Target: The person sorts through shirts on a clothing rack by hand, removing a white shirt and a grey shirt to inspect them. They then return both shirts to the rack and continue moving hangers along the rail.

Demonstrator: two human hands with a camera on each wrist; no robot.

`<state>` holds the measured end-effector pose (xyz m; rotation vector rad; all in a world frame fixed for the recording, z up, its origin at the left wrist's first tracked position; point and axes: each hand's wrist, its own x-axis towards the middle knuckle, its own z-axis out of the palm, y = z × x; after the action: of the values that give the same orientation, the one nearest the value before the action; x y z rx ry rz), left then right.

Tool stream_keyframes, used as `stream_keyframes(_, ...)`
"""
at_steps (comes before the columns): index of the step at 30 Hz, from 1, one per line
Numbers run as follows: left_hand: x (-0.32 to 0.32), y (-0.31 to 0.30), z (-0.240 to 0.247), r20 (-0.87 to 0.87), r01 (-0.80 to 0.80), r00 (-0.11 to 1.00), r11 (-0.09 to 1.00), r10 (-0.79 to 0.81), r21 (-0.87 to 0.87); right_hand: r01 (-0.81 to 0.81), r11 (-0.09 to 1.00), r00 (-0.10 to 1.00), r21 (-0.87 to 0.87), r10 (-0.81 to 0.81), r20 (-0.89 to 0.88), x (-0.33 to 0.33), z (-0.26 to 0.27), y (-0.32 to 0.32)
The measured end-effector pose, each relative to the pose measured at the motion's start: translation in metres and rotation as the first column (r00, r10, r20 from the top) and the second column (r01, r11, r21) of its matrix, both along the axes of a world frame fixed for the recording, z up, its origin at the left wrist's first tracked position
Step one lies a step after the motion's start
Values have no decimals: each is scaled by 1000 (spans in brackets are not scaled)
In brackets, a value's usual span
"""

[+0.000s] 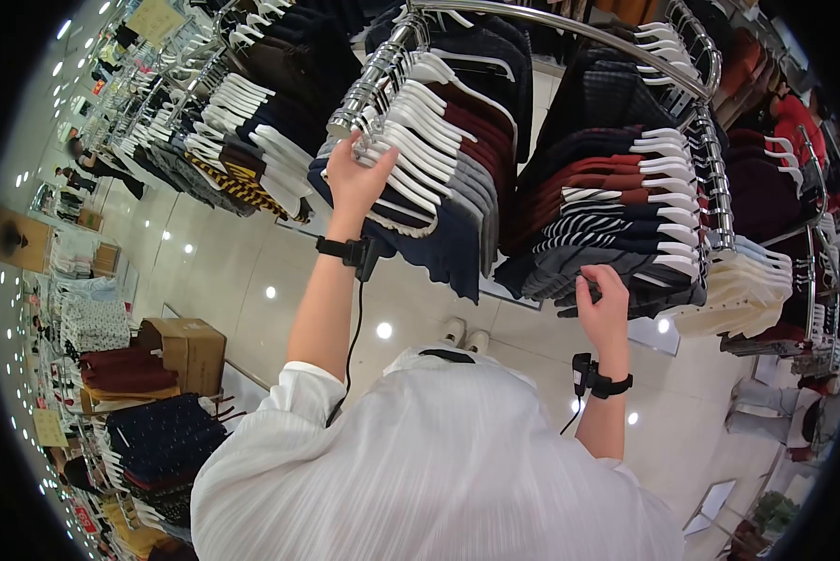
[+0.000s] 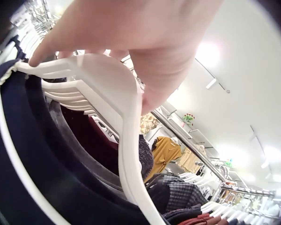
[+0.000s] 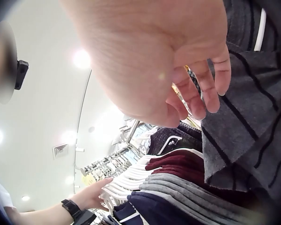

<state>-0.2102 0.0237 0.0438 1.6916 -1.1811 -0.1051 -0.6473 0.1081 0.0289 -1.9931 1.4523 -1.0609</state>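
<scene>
My left hand (image 1: 355,179) is at the front end of the left rail, gripping white hangers (image 1: 409,187) near their hooks. In the left wrist view the left hand (image 2: 136,28) lies over the top of a white hanger (image 2: 129,136), its fingers partly hidden behind it. Dark navy garments (image 2: 61,183) hang beside it. My right hand (image 1: 605,313) is beside the dark grey striped garment (image 1: 658,290) at the front of the right rail. Seen from the right wrist, the right hand (image 3: 154,56) has loosely bent fingers and holds nothing, close to the grey striped cloth (image 3: 234,126).
Grey and maroon garments (image 1: 466,192) hang farther along the left rail; striped and red ones (image 1: 583,178) fill the right. A curved metal bar (image 1: 569,23) joins the rails. Cream garments (image 1: 733,290) hang at right. A cardboard box (image 1: 193,357) stands at left on tiled floor (image 1: 280,290).
</scene>
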Motion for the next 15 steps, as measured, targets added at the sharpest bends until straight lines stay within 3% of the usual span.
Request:
stream_keyframes(5, -12, -14, -14, 170, -149, 969, 974, 178, -172, -9, 1000, 1000, -12, 9, -23, -3, -7, 3)
stream_keyframes(13, -4, -11, -15, 146, -114, 981, 989, 127, -92, -8, 999, 999, -34, 6, -37, -9, -8, 7)
stream_keyframes(15, -3, -12, -14, 151, -108, 981, 991, 118, -72, 0, 1000, 1000, 30, 0, -5, -9, -6, 8)
